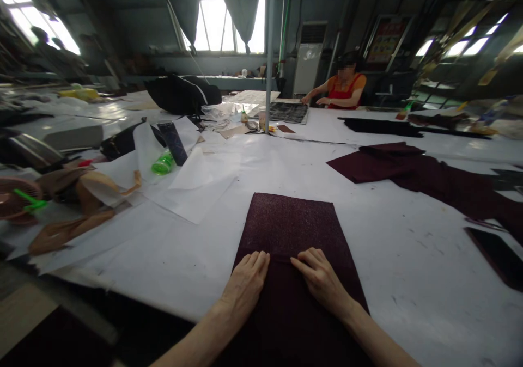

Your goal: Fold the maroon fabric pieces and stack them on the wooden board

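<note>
A dark maroon piece of fabric [292,220] lies on the white-covered table in front of me and runs down toward my body. Across it goes a folded edge or crease, with a slightly speckled face beyond. My left hand [251,271] has its fingers closed together on this edge at the left. On the right part of the same edge, my right hand [316,271] pinches the cloth, its index finger pointing inward. A short stretch of the crease shows between the two hands. The fingertips' undersides are hidden.
More maroon fabric [408,165] lies to the right, near a dark phone [496,255]. White paper sheets [204,184], a green bottle [163,163] and brown scraps [81,214] are on the left. A grey pole [268,56] stands ahead. Across the table, a person in a red apron [345,92] works.
</note>
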Available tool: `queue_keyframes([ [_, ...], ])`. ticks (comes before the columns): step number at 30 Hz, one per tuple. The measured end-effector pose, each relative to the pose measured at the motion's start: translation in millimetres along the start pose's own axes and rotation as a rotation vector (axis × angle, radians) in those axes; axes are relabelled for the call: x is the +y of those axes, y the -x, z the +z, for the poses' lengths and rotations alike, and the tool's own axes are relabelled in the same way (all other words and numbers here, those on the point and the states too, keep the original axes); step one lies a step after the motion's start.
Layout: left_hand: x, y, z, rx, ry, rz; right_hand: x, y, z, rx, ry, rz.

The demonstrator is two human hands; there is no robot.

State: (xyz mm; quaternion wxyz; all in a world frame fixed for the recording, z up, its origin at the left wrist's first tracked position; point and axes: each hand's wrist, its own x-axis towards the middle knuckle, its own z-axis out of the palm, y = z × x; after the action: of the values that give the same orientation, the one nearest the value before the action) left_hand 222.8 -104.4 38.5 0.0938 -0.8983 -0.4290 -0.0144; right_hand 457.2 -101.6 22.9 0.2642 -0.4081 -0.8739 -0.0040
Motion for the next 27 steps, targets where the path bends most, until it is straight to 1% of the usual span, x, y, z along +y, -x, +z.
queue_keyframes([
  [6,12,-8,-1.5,-0.051,-0.041,0.002,9,8,-8,-0.021,-0.039,0.002],
  [11,21,-14,-1.1,-0.007,-0.008,0.062,15,15,-14,-0.052,-0.050,0.016],
  [15,31,-21,-3.3,-0.046,-0.013,0.069,20,22,-20,-0.075,-0.028,0.020],
  [17,35,-24,-3.0,-0.046,-0.021,0.064,22,25,-22,-0.067,-0.015,0.022],
  [22,45,-31,0.8,0.017,-0.033,0.113,29,33,-25,-0.014,-0.016,0.018],
  [27,58,-39,-3.0,-0.033,-0.061,0.098,38,44,-28,-0.014,-0.010,0.025],
])
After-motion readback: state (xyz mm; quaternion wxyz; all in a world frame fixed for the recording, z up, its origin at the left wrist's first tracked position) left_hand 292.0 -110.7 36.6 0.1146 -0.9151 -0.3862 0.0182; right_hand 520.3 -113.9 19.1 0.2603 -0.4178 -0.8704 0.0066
